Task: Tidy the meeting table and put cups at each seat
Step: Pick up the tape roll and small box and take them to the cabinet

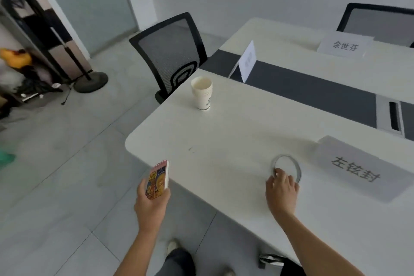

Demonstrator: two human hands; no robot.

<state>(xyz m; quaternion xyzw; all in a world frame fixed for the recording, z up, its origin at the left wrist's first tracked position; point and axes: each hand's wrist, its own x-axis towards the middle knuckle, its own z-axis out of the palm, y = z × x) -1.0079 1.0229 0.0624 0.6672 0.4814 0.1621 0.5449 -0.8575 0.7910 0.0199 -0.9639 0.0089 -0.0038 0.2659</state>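
1. Left hand (152,205): fingers and thumb curled round the lower end of a small spiral notebook (158,179) with a pink, colourful cover. It is held upright off the table's near-left edge, over the floor.
2. Right hand (282,191): palm down on the table top. Thumb tip is on the left rim of a thin greyish ring (276,161), and the bent fingers are over its near-right rim, a narrow grip on the ring's near side. The ring lies flat on the table. The picture is blurred here, so I cannot tell whether it is lifted.
3. Just right of the ring is a flat-lying name card (358,169) with dark characters, its near-left corner close to the fingers.
4. Table (224,132): white top with a rounded near-left corner and a dark strip (313,87) down the middle. A cable hatch (389,116) is set in the strip at right.
5. Task item: a stack of paper cups (201,93) stands upright near the table's left end. It is well apart from both hands and nobody is touching it.
6. Beyond the cups, a folded white card (247,60) stands on the strip. A second name card (345,45) is on the far side.
7. A black mesh chair (172,51) is at the left end and another chair (380,22) is behind the far card.
8. Bottom edge: the person's shoe (173,246) on grey floor tiles.
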